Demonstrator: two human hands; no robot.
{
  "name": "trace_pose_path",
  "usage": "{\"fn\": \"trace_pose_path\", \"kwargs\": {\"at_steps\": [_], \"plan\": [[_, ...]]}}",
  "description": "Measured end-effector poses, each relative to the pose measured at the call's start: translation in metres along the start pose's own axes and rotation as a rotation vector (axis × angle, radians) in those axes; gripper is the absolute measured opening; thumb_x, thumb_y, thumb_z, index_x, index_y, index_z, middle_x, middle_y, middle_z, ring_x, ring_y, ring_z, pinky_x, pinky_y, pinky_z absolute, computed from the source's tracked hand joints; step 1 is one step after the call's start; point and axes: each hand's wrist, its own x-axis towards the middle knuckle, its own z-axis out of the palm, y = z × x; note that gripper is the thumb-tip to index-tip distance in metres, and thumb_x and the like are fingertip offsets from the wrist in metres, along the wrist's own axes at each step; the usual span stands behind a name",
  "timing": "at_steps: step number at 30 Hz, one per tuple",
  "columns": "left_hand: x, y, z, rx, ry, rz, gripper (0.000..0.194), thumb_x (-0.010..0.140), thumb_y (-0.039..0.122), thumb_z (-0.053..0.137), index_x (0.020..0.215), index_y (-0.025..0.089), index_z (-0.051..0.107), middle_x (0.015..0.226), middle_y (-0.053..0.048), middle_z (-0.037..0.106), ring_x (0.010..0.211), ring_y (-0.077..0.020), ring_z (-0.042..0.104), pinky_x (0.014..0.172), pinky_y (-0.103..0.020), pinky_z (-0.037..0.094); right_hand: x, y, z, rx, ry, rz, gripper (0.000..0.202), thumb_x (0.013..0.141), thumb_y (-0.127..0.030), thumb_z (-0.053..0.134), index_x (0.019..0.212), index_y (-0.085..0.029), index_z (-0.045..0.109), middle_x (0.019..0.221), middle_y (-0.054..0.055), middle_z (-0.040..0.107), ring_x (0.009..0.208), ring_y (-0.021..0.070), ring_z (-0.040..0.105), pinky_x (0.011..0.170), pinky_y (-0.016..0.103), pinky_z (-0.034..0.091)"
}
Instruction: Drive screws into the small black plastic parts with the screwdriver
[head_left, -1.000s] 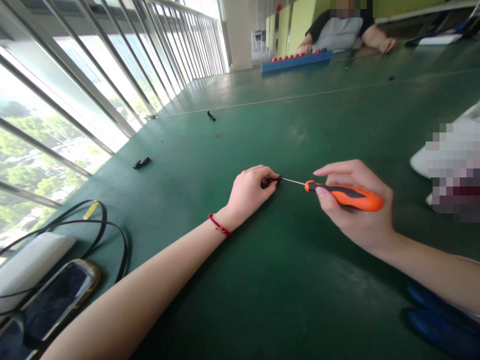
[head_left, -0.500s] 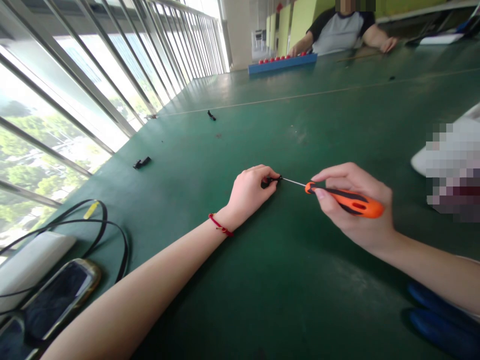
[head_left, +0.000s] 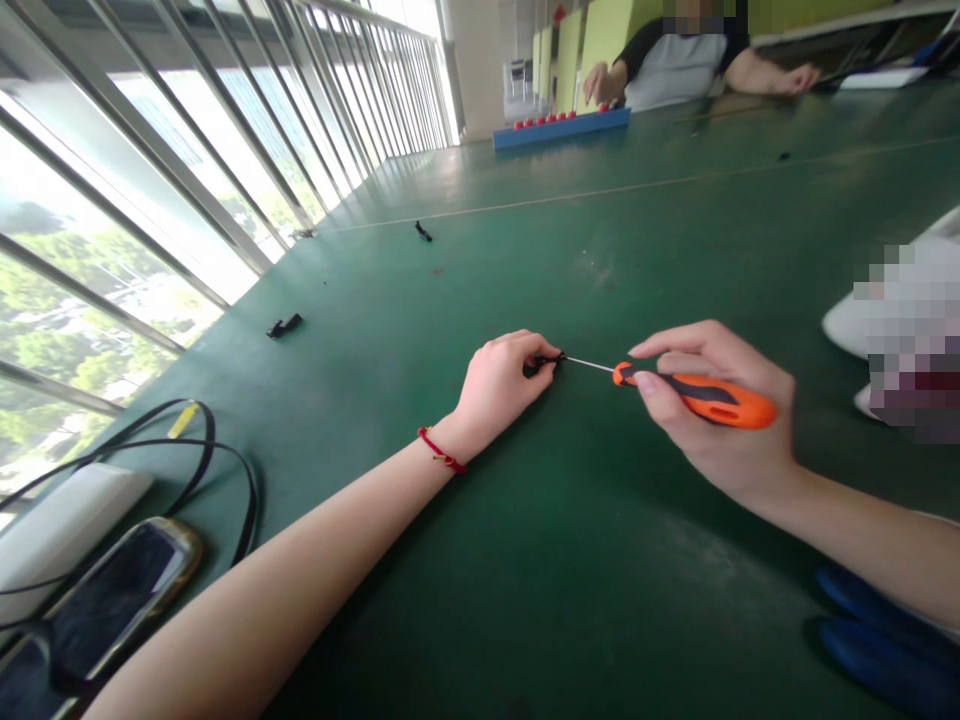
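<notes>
At the near left lie a phone (head_left: 112, 615), a white box (head_left: 79, 530) and a looped black cable (head_left: 253, 490) with a yellow tag (head_left: 182, 421). Two blue things (head_left: 885, 660), partly cut off, show at the lower right below the right forearm.

The right hand (head_left: 739, 455) has its fingers curled round the orange and black handle of a screwdriver (head_left: 712, 398), thumb on the near side, index fingertip just beside the neck. The shaft runs left to the black part (head_left: 553, 357) and meets its end; the contact is too small to make out. The left hand (head_left: 495, 380), a red bracelet (head_left: 442, 453) at its wrist, pinches that part closely between thumb and fingers, low over the green table (head_left: 600, 580), left of the screwdriver.

A pale thing (head_left: 855, 320), partly pixelated, is at the right edge. Beyond the left hand, well apart, lie a black clip (head_left: 285, 325) and a smaller black piece (head_left: 424, 232). A railing (head_left: 90, 297) lines the table's left side. At the far end, another person (head_left: 679, 70) sits with one hand above a blue strip (head_left: 562, 132) topped with red knobs (head_left: 550, 120).
</notes>
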Motion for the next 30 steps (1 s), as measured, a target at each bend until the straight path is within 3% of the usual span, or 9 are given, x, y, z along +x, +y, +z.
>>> {"fn": "trace_pose_path", "kwargs": {"at_steps": [4,7,9,12,15,18,22,26,30], "plan": [[0.000,0.000,0.000,-0.004,0.004,0.000,0.016,0.078,0.016,0.055,0.087,0.019,0.068,0.087,0.000,0.070,0.075,-0.0126,0.061,0.069,-0.023,0.048,0.001,0.005,0.004,0.093,0.118,-0.058,0.026,0.071,-0.014,0.064,0.093,-0.026,0.057,0.073,-0.002,0.055,0.056,0.0121,0.053,0.054,0.029,0.046],[0.000,0.000,0.000,-0.005,0.003,-0.002,0.016,0.078,0.016,0.055,0.086,0.019,0.068,0.087,0.000,0.070,0.075,-0.0128,0.061,0.069,-0.024,0.049,0.001,0.012,0.006,0.168,0.204,-0.074,0.045,0.064,-0.014,0.069,0.105,-0.027,0.055,0.090,0.002,0.054,0.071,0.0162,0.056,0.061,0.032,0.049],[0.000,0.001,-0.001,-0.004,0.001,-0.005,0.016,0.078,0.016,0.055,0.087,0.019,0.068,0.088,0.000,0.070,0.075,-0.0130,0.061,0.069,-0.024,0.049,0.001,0.012,0.005,0.154,0.140,-0.033,0.045,0.065,-0.016,0.070,0.105,-0.027,0.054,0.079,-0.001,0.054,0.064,0.0153,0.055,0.057,0.031,0.048],[-0.001,0.001,-0.001,-0.001,0.002,-0.006,0.016,0.077,0.016,0.055,0.087,0.019,0.068,0.088,0.000,0.070,0.076,-0.0131,0.062,0.070,-0.024,0.049,-0.001,0.007,0.002,0.042,0.022,-0.013,0.020,0.072,-0.018,0.066,0.088,-0.026,0.058,0.059,-0.005,0.055,0.050,0.0125,0.052,0.054,0.031,0.045],[-0.001,0.001,0.000,0.000,0.003,-0.008,0.016,0.077,0.016,0.055,0.086,0.019,0.068,0.088,0.000,0.070,0.076,-0.0132,0.062,0.071,-0.024,0.049,-0.002,0.003,0.000,-0.006,0.002,-0.017,0.008,0.075,-0.019,0.064,0.078,-0.024,0.058,0.061,-0.004,0.061,0.053,0.0137,0.057,0.057,0.032,0.046],[-0.001,0.001,0.000,-0.001,0.001,-0.007,0.016,0.078,0.016,0.055,0.087,0.019,0.068,0.088,0.000,0.070,0.076,-0.0130,0.062,0.070,-0.024,0.049,-0.002,0.004,0.002,0.007,0.030,-0.009,0.013,0.075,-0.018,0.063,0.085,-0.026,0.059,0.069,-0.002,0.062,0.057,0.0141,0.056,0.057,0.032,0.046],[-0.001,0.000,0.001,-0.001,0.003,-0.001,0.016,0.078,0.016,0.055,0.086,0.019,0.068,0.087,0.000,0.070,0.075,-0.0129,0.062,0.069,-0.023,0.049,0.000,0.011,0.005,0.116,0.159,-0.068,0.037,0.067,-0.014,0.067,0.101,-0.027,0.057,0.091,0.003,0.056,0.073,0.0167,0.056,0.064,0.034,0.049],[0.000,-0.001,0.000,-0.003,0.003,0.008,0.016,0.078,0.016,0.055,0.087,0.019,0.068,0.088,0.000,0.070,0.075,-0.0127,0.061,0.069,-0.023,0.049,0.001,0.014,0.005,0.167,0.148,-0.061,0.050,0.062,-0.017,0.071,0.108,-0.027,0.053,0.076,-0.001,0.051,0.063,0.0154,0.052,0.056,0.033,0.046],[0.000,-0.001,0.000,0.002,-0.001,0.003,0.017,0.078,0.016,0.055,0.088,0.019,0.068,0.089,0.000,0.070,0.076,-0.0128,0.062,0.069,-0.023,0.049,0.000,0.005,0.000,0.034,0.012,-0.009,0.017,0.074,-0.020,0.063,0.089,-0.026,0.058,0.052,-0.006,0.051,0.045,0.0121,0.048,0.052,0.031,0.041]]}}
